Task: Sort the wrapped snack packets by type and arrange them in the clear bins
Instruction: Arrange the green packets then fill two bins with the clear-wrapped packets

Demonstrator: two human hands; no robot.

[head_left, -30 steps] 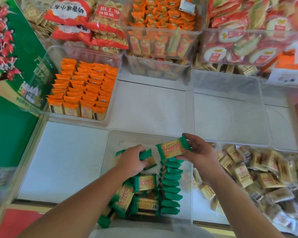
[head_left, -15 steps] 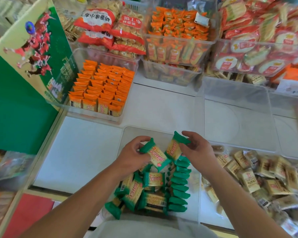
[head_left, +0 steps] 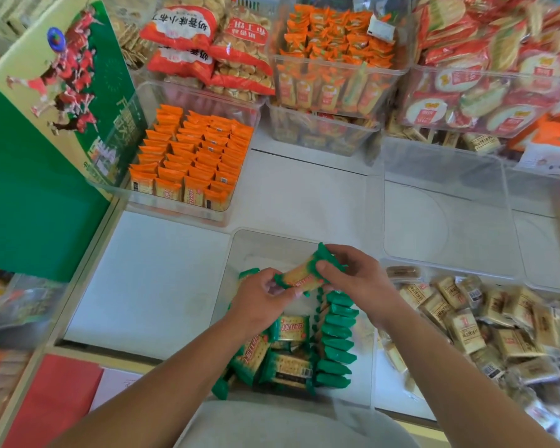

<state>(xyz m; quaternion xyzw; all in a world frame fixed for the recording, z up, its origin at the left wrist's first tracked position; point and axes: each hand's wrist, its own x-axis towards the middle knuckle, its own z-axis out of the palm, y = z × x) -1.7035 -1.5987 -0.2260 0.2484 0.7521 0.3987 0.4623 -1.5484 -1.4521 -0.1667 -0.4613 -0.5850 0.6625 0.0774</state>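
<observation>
Both hands hold green-wrapped cracker packets [head_left: 303,273] together above a clear bin [head_left: 256,245] at the near centre. My left hand [head_left: 262,297] pinches their lower left end; my right hand [head_left: 353,276] grips the upper right end. Inside the bin, a row of green packets [head_left: 335,337] stands on edge along the right side, and loose green packets [head_left: 272,354] lie in a heap at the near left.
A bin of orange packets [head_left: 191,160] stands far left. An empty clear bin [head_left: 443,208] sits far right. Beige packets [head_left: 485,321] fill a bin at the right. Stacked bins of snacks [head_left: 333,59] line the back. A green carton [head_left: 46,140] stands left.
Each hand held its own green packet apart; the two hands have come together and now hold the packets side by side above the bin. The view has shifted slightly.
</observation>
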